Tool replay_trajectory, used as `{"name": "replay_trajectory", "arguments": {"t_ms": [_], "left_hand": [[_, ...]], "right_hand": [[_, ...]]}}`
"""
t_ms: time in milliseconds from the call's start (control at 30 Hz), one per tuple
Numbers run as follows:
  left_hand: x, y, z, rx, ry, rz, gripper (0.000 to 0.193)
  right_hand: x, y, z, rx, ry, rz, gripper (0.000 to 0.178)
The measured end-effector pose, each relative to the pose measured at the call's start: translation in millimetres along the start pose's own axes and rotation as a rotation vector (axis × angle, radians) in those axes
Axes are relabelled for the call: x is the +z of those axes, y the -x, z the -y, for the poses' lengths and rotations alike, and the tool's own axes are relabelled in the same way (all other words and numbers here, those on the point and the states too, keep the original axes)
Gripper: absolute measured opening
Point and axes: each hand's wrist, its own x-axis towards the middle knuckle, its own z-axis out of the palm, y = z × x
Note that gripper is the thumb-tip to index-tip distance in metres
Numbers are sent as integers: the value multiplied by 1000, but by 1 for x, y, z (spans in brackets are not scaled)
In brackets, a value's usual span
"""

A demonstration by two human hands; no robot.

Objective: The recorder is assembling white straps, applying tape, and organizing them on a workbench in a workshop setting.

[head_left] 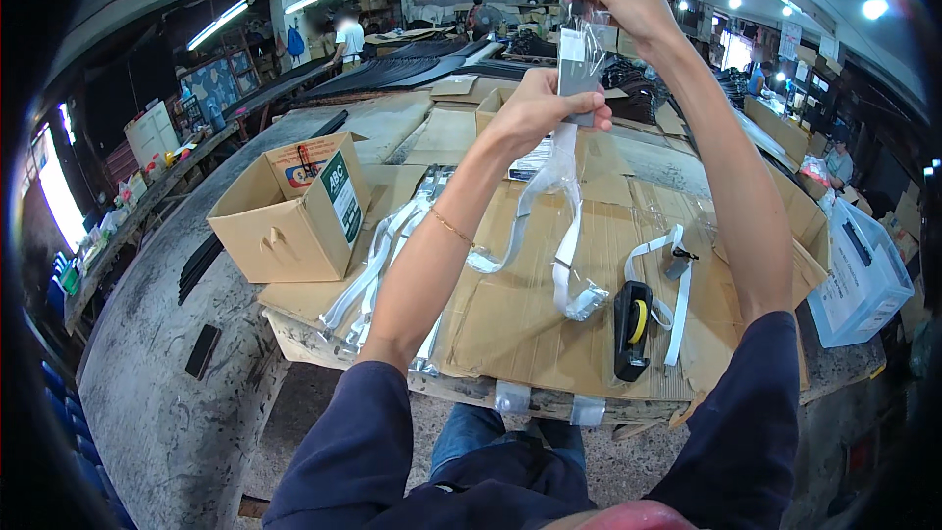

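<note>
In front of me, raised over the table, is a clear plastic sleeve (586, 44) with a flat grey piece inside. My left hand (535, 113) is closed round its lower end, thumb across the grey piece. At the top, my right hand (633, 8) pinches the sleeve beside a dark part. White flat straps (527, 206) hang below my left hand and trail onto the cardboard sheet (500, 304). More white straps in clear sleeves (378, 270) lie under my left forearm. A black tape dispenser (631, 334) with a yellow core stands near the front edge.
An open cardboard box (285, 226) stands left, with a dark phone-like slab (203, 351) nearer me. A loose white strap (677, 319) lies by the dispenser. A translucent plastic bin (859, 275) sits right. Black material (392, 74) covers the far table; people (348, 39) are in the background.
</note>
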Motion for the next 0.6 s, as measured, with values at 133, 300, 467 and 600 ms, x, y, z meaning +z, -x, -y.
{"name": "replay_trajectory", "arguments": {"t_ms": [133,300,467,600], "left_hand": [[-4,9,-8,-144,33,103,25],[-13,7,-12,-205,-578,-131,37],[-28,6,6,109,-607,-211,33],[-21,10,8,-8,-486,-109,32]], "right_hand": [[-3,-3,-13,136,-281,22,26],[-4,-4,9,211,-318,-9,26],[-25,-57,11,163,-645,83,14],[-63,-97,16,172,-409,152,16]]}}
